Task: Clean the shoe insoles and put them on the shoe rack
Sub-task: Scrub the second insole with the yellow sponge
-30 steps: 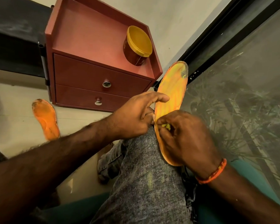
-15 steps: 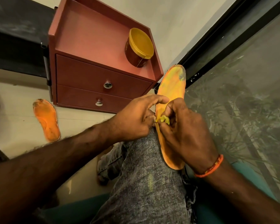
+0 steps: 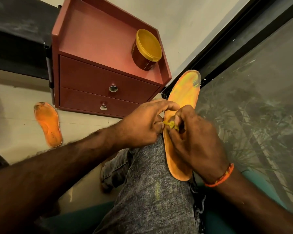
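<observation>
Rising off the orange insole, the right hand now pinches yellow fluff against the left hand's closed fingertips, so cleaning continues.

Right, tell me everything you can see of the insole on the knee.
The insole is orange with a yellowish sheen and a dark grimy patch at its far rounded end. It looks thin, like flexible foam. It rests lengthwise on the grey-jeaned knee, far end lifted toward the window. The left hand touches its left edge; the right hand covers its middle, both pinching a small yellow scrap against it.
</observation>
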